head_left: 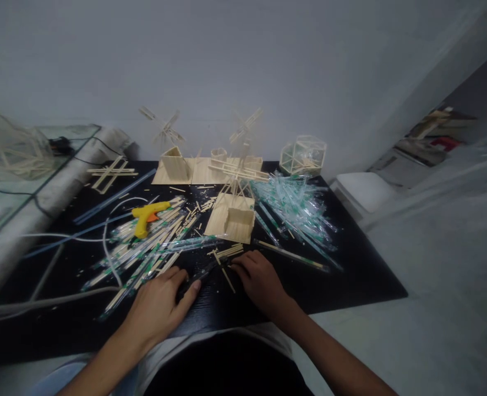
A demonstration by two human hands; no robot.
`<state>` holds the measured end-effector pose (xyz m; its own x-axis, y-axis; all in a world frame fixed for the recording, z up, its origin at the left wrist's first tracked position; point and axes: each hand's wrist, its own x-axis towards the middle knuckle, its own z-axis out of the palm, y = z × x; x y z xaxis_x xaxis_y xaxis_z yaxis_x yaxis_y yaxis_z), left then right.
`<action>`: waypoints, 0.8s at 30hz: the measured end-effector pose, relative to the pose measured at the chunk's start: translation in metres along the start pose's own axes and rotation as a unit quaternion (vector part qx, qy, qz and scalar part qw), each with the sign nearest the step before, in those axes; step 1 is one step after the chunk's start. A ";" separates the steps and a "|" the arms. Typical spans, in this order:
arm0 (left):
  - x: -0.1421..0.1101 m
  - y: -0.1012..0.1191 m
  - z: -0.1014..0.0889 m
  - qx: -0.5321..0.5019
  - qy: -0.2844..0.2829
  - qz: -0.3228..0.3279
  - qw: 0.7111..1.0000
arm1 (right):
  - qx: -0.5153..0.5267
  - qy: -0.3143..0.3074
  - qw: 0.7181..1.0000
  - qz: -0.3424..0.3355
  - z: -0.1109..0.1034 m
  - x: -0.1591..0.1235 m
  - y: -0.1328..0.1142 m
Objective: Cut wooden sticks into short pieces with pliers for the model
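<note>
My left hand (160,302) rests on the black board (350,275), its fingers curled around a dark tool (204,272) whose tip points right toward loose sticks. My right hand (257,278) lies just right of it, fingers bent and pinching at thin wooden sticks (226,254) near the board's front edge. A small wooden stick house with a windmill frame (233,217) stands just beyond both hands. A yellow glue gun (146,215) lies to the left on a heap of wrapped sticks (152,250).
Empty clear wrappers (295,206) pile up on the right. More stick models (173,165) and a wire-like cube frame (303,155) stand at the back by the wall. White cables (61,237) cross the left side. A glass panel (20,165) sits far left.
</note>
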<state>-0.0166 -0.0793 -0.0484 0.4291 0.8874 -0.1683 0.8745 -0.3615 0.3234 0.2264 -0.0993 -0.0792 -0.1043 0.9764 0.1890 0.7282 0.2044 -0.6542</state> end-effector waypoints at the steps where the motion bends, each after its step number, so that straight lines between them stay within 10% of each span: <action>1: -0.001 0.001 0.001 -0.002 -0.002 -0.002 1.000 | 0.053 0.006 0.998 0.017 -0.002 -0.002 -0.004; 7: -0.003 0.010 0.002 0.022 -0.036 -0.023 0.999 | 0.261 -0.041 0.956 0.131 -0.006 -0.013 -0.022; 24: -0.003 0.015 0.006 0.031 -0.033 -0.013 0.999 | 0.294 -0.064 0.944 0.137 -0.010 -0.012 -0.020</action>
<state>-0.0038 -0.0892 -0.0483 0.4180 0.8767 -0.2380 0.8971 -0.3571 0.2603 0.2202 -0.1159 -0.0609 -0.0750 0.9910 -0.1106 0.2416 -0.0896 -0.9662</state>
